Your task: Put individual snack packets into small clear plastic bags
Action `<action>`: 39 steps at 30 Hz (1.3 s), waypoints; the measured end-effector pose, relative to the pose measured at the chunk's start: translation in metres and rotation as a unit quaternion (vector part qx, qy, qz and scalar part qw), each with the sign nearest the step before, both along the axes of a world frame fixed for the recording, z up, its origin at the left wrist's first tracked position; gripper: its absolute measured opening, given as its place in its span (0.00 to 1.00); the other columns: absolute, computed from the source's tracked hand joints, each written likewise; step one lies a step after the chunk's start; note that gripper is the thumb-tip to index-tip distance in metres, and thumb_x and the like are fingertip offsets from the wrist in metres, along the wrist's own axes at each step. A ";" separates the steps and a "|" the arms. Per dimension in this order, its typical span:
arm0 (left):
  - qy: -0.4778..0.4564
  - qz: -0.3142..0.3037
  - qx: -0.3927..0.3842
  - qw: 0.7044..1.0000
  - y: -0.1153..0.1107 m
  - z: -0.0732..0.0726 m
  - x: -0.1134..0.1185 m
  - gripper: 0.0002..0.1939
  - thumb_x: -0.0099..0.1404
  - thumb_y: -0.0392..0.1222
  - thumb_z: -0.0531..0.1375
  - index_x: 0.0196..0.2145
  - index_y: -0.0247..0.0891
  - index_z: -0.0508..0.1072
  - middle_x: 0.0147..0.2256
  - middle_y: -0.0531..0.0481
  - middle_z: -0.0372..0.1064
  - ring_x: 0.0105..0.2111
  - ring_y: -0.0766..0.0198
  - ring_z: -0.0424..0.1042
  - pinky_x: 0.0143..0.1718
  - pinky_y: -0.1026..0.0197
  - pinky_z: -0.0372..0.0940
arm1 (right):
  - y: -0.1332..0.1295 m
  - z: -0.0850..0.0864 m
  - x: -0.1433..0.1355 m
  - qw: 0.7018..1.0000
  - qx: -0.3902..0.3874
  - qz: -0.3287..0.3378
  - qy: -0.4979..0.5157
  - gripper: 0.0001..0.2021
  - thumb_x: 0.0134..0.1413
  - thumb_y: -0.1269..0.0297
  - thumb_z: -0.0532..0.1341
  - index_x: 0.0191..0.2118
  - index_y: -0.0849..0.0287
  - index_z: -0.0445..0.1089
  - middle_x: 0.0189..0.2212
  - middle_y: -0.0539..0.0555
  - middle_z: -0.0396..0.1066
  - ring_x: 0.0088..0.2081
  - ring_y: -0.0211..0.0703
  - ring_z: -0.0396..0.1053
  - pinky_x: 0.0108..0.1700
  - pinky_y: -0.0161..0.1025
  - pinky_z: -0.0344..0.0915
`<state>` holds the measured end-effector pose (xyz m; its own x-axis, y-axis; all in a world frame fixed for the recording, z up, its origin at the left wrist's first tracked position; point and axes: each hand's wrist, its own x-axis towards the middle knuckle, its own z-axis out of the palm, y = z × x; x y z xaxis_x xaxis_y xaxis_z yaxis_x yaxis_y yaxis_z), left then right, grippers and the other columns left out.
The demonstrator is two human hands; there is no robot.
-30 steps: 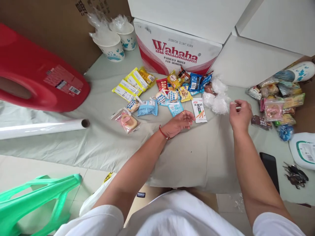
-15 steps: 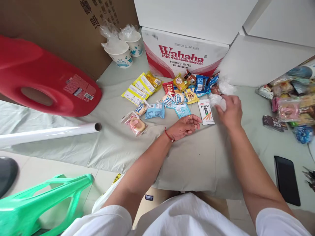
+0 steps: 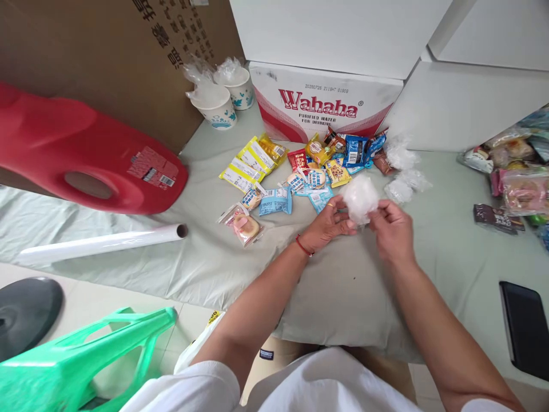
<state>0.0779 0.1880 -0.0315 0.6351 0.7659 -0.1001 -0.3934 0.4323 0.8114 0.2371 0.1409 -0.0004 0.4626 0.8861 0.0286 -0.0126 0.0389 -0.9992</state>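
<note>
I am holding a rounded, crumpled bundle of translucent whitish plastic film [image 3: 360, 195]; it is looking cloudy in the middle and creased along its edges. I am keeping it between my two hands, in front of a pile of small wrapped snacks [image 3: 317, 178] on the grey-green, cloth-covered tabletop [image 3: 343, 306].

My right hand [image 3: 392, 232] is gripping the bundle's lower right edge, thumb and fingertips closing on it, with the forearm reaching in from the lower right. My left hand [image 3: 325, 228] is curling partway, fingers pointing rightward and meeting the bundle's left side; I cannot tell whether they are gripping or only steadying it. One red cord bracelet [image 3: 303, 246] is circling my left wrist.

Two white paper cups with blue-green prints [image 3: 219, 116] are standing at the back left, clear film rising from both. One red plastic jug [image 3: 107, 166], one long pale roll [image 3: 107, 243] and one clear-wrapped round cake [image 3: 246, 228] are sitting to my left. One black phone [image 3: 526, 326] is lying to my right. More crumpled clear film [image 3: 401, 189] is lying just beyond my right hand; its pieces are overlapping, so I cannot count them.
</note>
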 end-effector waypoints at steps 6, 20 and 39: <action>0.051 0.063 0.091 0.993 0.004 -0.016 0.001 0.31 0.49 0.63 0.76 0.39 0.37 0.74 0.38 0.50 0.73 0.40 0.63 0.71 0.47 0.59 0.66 | -0.018 -0.020 -0.016 0.984 -0.008 0.059 0.170 0.16 0.41 0.57 0.77 0.31 0.56 0.72 0.20 0.43 0.58 0.21 0.29 0.48 0.21 0.31 0.47; 0.629 0.254 0.433 0.593 0.028 0.051 -0.044 0.17 0.71 0.39 0.57 0.55 0.40 0.76 0.54 0.37 0.74 0.63 0.43 0.63 0.61 0.41 0.61 | -0.009 -0.025 0.012 0.967 0.030 0.004 0.253 0.08 0.39 0.69 0.66 0.29 0.57 0.69 0.21 0.44 0.60 0.20 0.29 0.53 0.21 0.30 0.52; 0.672 0.057 0.387 0.629 0.097 0.046 0.001 0.33 0.65 0.42 0.66 0.66 0.42 0.68 0.61 0.32 0.60 0.61 0.33 0.62 0.58 0.37 0.63 | 0.000 -0.031 0.014 0.968 0.037 0.032 0.245 0.11 0.42 0.67 0.67 0.28 0.56 0.62 0.22 0.42 0.56 0.21 0.28 0.51 0.22 0.29 0.51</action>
